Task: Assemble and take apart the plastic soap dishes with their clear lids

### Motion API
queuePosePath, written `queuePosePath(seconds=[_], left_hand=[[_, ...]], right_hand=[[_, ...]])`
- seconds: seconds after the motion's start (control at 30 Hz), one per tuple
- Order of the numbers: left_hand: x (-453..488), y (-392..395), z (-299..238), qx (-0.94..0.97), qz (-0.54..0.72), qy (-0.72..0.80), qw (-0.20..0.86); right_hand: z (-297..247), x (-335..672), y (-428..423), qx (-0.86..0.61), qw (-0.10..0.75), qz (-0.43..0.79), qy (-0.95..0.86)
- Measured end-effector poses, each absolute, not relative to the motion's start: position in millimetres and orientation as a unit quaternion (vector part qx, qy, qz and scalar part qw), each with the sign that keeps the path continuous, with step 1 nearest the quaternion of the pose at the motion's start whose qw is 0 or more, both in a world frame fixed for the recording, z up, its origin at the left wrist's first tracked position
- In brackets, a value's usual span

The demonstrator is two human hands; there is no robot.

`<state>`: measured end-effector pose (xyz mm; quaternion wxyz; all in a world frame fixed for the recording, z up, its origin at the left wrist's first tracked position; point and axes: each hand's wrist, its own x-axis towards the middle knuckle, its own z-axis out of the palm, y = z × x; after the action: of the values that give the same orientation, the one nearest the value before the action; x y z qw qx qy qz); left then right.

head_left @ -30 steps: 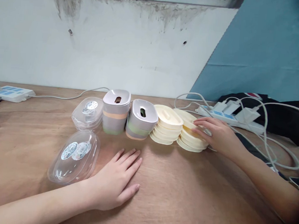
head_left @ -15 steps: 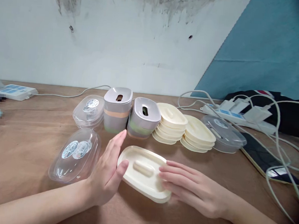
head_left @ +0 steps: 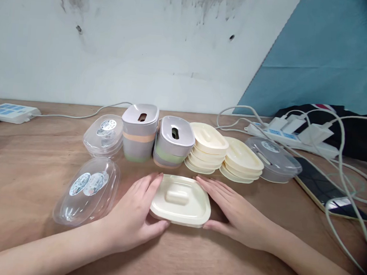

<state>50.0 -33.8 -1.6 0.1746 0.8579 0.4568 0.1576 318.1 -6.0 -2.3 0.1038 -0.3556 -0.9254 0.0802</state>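
Note:
A cream plastic lid (head_left: 179,214) with rounded corners and a raised oblong bump lies in front of me on the table. My left hand (head_left: 140,210) curves round its left end, fingertips at the far corner and thumb at the near edge. At the opposite end my right hand (head_left: 233,210) grips it the same way, thumb at the near corner. Beyond it stand two stacks of similar cream lids, a taller stack (head_left: 206,150) and a lower stack (head_left: 242,159). Clear plastic lids (head_left: 87,193) with round stickers lie left of my left hand.
Two stacks of grey, orange and green bins, one taller (head_left: 139,138) and one shorter (head_left: 174,143), stand behind. More clear lids (head_left: 104,135) are at the back left. On the right are a grey-tinted container (head_left: 274,160), a phone (head_left: 323,188), a power strip (head_left: 299,141) and loose white cables (head_left: 341,168).
The cream lid has turned from slanted to nearly square with me. My left thumb has moved from its top to the near edge, and both hands now close round its ends.

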Motion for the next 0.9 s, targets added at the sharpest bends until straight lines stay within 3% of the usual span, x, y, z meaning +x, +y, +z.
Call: queuePosePath(seconds=[0.53, 0.63, 0.8, 0.9], left_hand=[[52, -35, -3, 0.859, 0.143, 0.473, 0.132], [52, -36, -4, 0.863, 0.149, 0.468, 0.121], [52, -36, -5, 0.865, 0.162, 0.463, 0.109], [52, -36, -4, 0.865, 0.159, 0.462, 0.114]], right_hand=[[-1, 317, -7, -0.364, 0.106, 0.06, -0.923], [1, 318, -7, -0.34, 0.148, 0.019, -0.928], [33, 297, 3, -0.317, 0.29, -0.078, -0.9], [58, 272, 19, -0.357, 0.287, -0.115, -0.881]])
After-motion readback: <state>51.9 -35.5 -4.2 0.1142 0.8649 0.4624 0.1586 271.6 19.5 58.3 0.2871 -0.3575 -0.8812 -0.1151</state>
